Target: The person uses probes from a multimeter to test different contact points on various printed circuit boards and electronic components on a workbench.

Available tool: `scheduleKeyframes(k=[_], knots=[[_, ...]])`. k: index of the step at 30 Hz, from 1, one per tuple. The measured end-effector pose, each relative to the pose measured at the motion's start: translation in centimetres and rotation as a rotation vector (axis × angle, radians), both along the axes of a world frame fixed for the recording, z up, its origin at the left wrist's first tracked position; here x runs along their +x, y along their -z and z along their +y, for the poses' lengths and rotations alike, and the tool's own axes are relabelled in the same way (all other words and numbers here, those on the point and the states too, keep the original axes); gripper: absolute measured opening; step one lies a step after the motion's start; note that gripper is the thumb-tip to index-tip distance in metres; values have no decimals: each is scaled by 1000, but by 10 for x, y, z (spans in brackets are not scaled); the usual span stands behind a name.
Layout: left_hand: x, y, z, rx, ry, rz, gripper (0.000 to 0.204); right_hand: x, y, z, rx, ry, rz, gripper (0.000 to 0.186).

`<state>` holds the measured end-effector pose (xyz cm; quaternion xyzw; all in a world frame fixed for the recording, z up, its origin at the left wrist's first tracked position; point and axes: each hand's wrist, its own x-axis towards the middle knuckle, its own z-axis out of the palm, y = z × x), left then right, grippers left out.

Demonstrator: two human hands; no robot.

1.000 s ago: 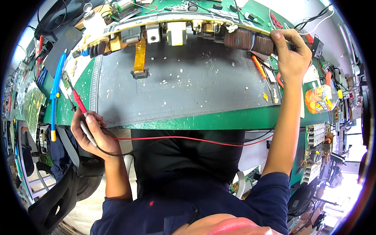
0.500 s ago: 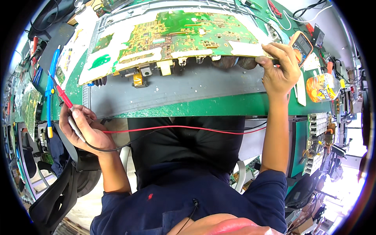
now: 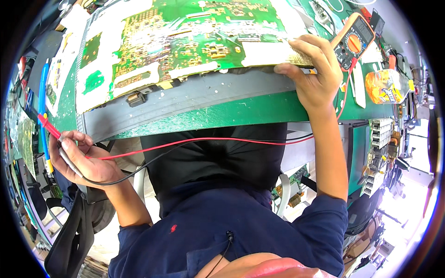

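A large green circuit board, with bright glare on its face, leans over the grey mat. My right hand grips its near right corner, thumb below the edge and fingers on top. Several components show under its near edge. Off the table's left front, my left hand is closed around a red test probe, its tip pointing away to the upper left. A grey probe lies across the same palm. From it a black lead runs right beside a red lead, above my lap.
An orange multimeter lies right of the board. Beyond my right wrist is a bottle with an orange label. A blue rod-shaped tool lies at the left. The green table's front edge crosses before me.
The circuit board now lies flatter, and fewer components show beneath its near edge. My right hand keeps its grip. My left hand, with both probes, has shifted left and slightly nearer me.
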<state>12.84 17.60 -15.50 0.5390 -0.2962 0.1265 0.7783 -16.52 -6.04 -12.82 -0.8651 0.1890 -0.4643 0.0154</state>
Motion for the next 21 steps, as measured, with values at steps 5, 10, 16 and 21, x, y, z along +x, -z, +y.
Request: scheduleKeyframes(k=[5, 10, 16, 21], knots=[[0, 3, 2, -4, 15, -13, 23, -1, 3, -4, 39, 5, 56, 44], [-12, -1, 1, 7, 7, -18, 24, 0, -1, -6, 28, -19, 77, 43], [-27, -4, -7, 66, 28, -127, 24, -6, 4, -7, 294, 242, -135, 37], [-21, 1, -25, 99, -111, -296, 23, -4, -2, 2, 526, 274, -128, 41]])
